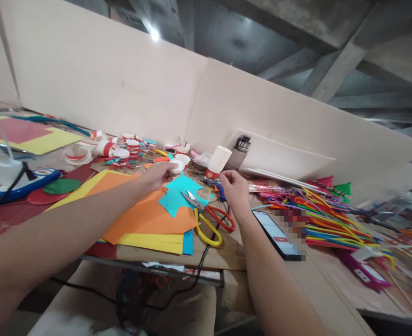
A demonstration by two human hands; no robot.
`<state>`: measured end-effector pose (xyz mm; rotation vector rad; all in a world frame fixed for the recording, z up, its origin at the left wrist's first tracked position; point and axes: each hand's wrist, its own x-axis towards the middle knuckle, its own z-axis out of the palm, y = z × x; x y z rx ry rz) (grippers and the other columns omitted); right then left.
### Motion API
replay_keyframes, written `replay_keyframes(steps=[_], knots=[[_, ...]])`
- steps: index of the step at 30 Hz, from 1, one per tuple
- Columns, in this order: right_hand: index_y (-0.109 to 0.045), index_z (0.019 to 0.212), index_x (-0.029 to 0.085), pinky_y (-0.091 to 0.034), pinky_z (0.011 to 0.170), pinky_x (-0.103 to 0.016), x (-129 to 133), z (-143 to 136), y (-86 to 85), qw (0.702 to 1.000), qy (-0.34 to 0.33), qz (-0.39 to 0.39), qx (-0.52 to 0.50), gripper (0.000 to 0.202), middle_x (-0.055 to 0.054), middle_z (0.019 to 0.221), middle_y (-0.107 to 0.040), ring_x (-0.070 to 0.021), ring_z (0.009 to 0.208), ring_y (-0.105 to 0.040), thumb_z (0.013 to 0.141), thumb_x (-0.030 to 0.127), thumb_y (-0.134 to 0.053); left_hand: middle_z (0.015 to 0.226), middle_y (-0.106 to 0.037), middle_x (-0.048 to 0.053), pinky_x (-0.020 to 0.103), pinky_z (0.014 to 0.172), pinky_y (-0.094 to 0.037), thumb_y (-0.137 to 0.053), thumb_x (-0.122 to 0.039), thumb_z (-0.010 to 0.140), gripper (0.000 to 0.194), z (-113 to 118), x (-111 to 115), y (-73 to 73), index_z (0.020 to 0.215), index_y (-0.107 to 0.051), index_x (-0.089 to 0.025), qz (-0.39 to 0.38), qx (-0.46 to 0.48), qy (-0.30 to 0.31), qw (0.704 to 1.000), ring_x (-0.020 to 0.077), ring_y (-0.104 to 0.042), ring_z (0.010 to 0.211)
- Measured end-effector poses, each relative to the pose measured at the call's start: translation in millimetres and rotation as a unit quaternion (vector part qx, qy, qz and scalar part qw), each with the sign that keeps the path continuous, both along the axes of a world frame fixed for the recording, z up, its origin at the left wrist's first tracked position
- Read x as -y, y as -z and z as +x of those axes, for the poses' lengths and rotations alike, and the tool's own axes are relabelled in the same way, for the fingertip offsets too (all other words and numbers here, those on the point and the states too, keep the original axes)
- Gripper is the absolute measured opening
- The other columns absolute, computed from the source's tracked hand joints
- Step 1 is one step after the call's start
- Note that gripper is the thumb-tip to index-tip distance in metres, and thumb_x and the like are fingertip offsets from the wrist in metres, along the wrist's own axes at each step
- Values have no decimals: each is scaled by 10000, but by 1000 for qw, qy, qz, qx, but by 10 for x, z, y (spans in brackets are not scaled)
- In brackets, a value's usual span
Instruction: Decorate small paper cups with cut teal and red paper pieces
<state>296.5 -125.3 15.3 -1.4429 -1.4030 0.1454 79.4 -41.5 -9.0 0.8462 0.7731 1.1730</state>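
Observation:
My left hand [157,175] is closed on a small round white paper-cup piece [177,166], held above the table beside a white cup [184,160]. My right hand [235,189] has its fingers curled together next to a stack of white and red paper cups [219,161]. Just by its fingertips lies a blue glue gun [219,188]; whether the fingers hold anything is hidden. Between my hands is a cut sheet of light-blue paper [180,192], with scissors [211,219] with red and yellow handles lying open over its edge. Orange paper [146,217] lies beneath.
Cut paper-cup pieces [132,148] cluster at the back left, near a blue power strip [20,186]. A phone [277,235] lies right of my right forearm, before colourful pipe cleaners [331,219]. A dark bottle [239,151] stands behind; a black cable [203,261] hangs over the front edge.

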Motion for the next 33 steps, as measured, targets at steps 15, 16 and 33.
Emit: replay_keyframes(steps=[15, 16, 33], knots=[[-687, 842, 153, -436, 657, -278, 45, 223, -120, 993, 85, 13, 85, 225, -55, 757, -688, -167, 669, -586, 788, 308, -533, 682, -648, 46, 177, 382, -284, -643, -105, 677, 120, -189, -277, 28, 794, -646, -83, 43, 40, -61, 996, 84, -537, 527], [-688, 857, 151, -440, 666, -279, 61, 288, -154, 990, 108, 20, 88, 230, -64, 777, -694, -172, 687, -596, 795, 305, -528, 689, -649, 50, 179, 380, -286, -645, -110, 676, 119, -182, -278, 43, 791, -646, -82, 46, 34, -61, 997, 86, -537, 529], [-728, 1010, 152, -466, 730, -258, 8, 735, 56, 795, 183, -409, 409, 307, -149, 952, -715, -225, 893, -674, 743, 285, -655, 684, -662, 44, 165, 398, -307, -747, -196, 586, 242, -49, -144, 127, 791, -650, -111, 88, -29, -4, 996, 82, -536, 494]])
